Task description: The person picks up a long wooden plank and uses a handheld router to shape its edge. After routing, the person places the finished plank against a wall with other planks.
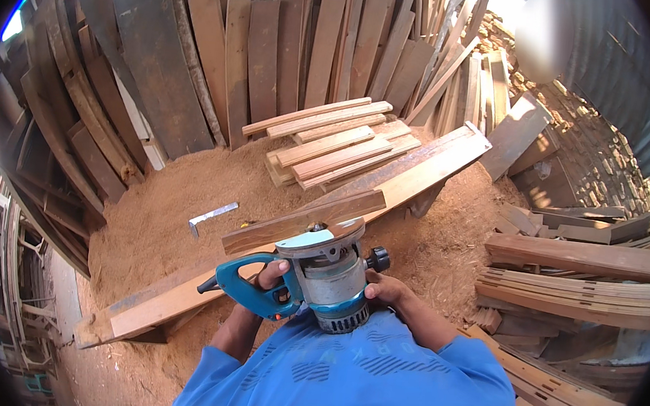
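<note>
A teal and silver router (331, 281) is held close against my blue shirt, its round base tilted up and away from me. My left hand (272, 274) is closed around the teal loop handle. My right hand (385, 289) grips the motor housing on the other side, just below the black knob; its fingertips are mostly hidden. Just beyond the base lies a dark brown wood strip (304, 220), resting along the narrow plank bench (420, 176). A metal try square (212, 216) sits on the sawdust to the left of the strip.
Cut wood strips (338, 146) are stacked past the bench. Tall boards (261, 50) lean along the back and left. More timber pieces (572, 294) are piled at the right. Sawdust (163, 196) covers the ground around the bench.
</note>
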Motion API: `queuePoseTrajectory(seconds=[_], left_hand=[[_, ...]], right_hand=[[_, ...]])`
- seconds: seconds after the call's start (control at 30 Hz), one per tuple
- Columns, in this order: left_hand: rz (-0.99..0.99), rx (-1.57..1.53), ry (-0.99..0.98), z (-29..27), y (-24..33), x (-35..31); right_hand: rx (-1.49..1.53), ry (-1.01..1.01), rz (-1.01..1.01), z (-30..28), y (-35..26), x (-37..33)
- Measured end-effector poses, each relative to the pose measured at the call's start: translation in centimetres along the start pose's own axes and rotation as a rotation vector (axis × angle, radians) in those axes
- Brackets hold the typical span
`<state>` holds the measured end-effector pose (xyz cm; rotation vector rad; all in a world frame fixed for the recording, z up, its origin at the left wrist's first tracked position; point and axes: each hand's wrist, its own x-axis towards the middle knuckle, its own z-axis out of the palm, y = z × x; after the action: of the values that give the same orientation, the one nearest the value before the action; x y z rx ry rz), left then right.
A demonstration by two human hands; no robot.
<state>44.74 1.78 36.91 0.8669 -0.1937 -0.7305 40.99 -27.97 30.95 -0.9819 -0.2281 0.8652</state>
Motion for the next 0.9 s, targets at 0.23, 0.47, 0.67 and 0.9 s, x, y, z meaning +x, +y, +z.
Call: queuePoseTrajectory(seconds=[0.23, 0.47, 0.67, 0.9], left_hand=[[-0.052, 0.048, -0.005, -1.4, 0.2, -0.2], [-0.035, 0.089, -0.071, -0.3, 0.6, 1.8], [-0.032, 0.120, -0.073, -0.1, 0.6, 0.9], [-0.049, 0.135, -0.056, 0.0, 0.2, -0.4]], right_hand=[[-0.552, 0.330, -0.038, 3.1, -7.5, -3.4], [-1.727, 0.511, -0.133, 5.5, -10.6, -2.9], [-1.746, 0.465, 0.053, 6.8, -11.9, -3.2], [-1.643, 0.476, 0.089, 7.8, -12.7, -3.9]])
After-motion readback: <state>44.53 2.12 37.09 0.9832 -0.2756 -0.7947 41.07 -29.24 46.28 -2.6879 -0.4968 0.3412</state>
